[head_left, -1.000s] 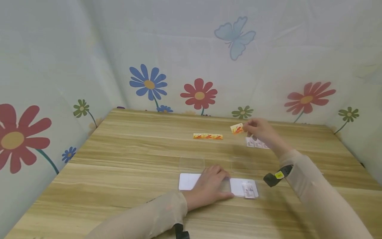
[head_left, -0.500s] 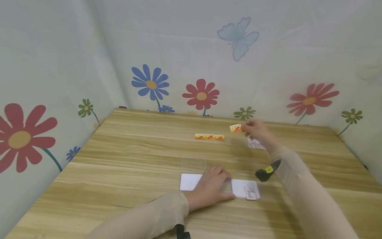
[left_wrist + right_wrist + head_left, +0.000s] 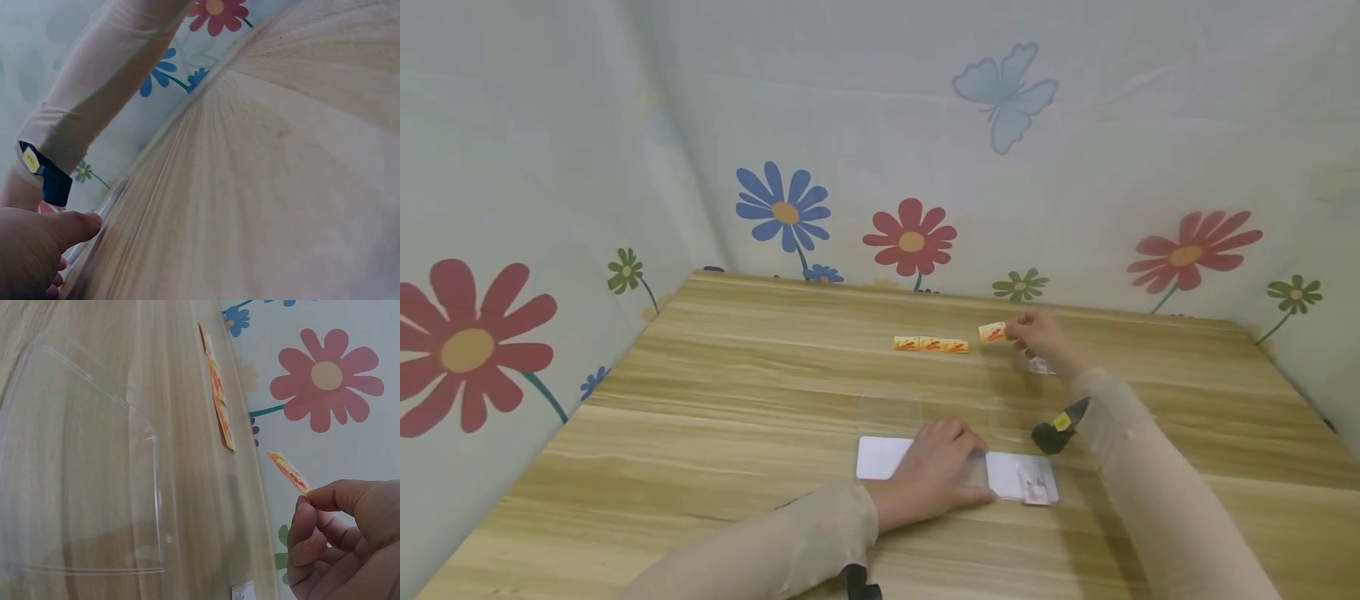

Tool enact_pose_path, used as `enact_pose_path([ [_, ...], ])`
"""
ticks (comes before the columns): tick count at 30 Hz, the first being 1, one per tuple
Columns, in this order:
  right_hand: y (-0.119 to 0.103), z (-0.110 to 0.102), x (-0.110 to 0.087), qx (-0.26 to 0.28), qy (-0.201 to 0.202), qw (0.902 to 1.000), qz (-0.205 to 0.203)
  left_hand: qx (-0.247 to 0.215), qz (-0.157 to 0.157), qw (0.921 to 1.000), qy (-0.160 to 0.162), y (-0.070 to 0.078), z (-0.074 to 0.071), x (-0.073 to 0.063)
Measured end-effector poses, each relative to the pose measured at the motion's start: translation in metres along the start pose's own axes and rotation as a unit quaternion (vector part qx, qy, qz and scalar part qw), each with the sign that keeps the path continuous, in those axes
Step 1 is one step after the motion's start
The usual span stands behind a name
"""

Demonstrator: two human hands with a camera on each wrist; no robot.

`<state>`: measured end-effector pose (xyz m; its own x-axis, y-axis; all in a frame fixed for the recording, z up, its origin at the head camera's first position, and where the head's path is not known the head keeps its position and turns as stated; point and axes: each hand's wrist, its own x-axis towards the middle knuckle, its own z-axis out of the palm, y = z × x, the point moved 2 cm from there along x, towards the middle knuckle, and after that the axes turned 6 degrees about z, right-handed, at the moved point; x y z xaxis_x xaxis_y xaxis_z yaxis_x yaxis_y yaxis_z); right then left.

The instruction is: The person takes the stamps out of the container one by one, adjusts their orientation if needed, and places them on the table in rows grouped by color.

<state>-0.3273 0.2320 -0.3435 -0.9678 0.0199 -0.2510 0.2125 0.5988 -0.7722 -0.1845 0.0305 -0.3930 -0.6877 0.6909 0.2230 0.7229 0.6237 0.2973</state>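
Note:
My right hand (image 3: 1043,337) pinches a small flat yellow-and-orange card (image 3: 992,332) by its right edge, above the back of the table. In the right wrist view, thumb and forefinger grip one end of this card (image 3: 289,472). Left of it lies a row of similar cards (image 3: 932,343). My left hand (image 3: 936,471) rests between two clear cases with white inserts, over part of the left insert (image 3: 880,457). Its thumb reaches the left edge of the right insert (image 3: 1004,475). A small pale printed card (image 3: 1034,481) lies on that right insert.
Pale printed pieces (image 3: 1040,366) lie partly hidden behind the right hand. A clear lid (image 3: 889,413) lies open behind the left insert; another clear lid (image 3: 81,475) shows large in the right wrist view. A flowered curtain (image 3: 850,108) stands along the table's back edge.
My right hand and the pinched card have come slightly lower, closer to the card row. The right forearm has shifted left. The left hand stays in place, while the head view has shifted slightly.

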Motion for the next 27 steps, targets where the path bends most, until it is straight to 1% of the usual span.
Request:
enact_pose_path([
  [8,0.005,0.006,0.006,-0.010,-0.002,0.9998,0.019,0.001,-0.001,1.0000,-0.004,0.000,-0.001,0.001],
  [15,0.004,0.009,0.008,-0.003,-0.025,0.9991,0.035,0.005,0.003,1.0000,0.002,0.000,0.000,0.000],
  [21,0.006,0.012,0.012,-0.011,-0.022,0.9994,0.024,-0.005,0.003,1.0000,-0.002,-0.001,0.000,0.000],
  [27,0.007,0.015,0.015,-0.007,-0.024,0.9993,0.026,-0.010,0.001,0.9999,-0.004,-0.001,0.000,0.000],
])
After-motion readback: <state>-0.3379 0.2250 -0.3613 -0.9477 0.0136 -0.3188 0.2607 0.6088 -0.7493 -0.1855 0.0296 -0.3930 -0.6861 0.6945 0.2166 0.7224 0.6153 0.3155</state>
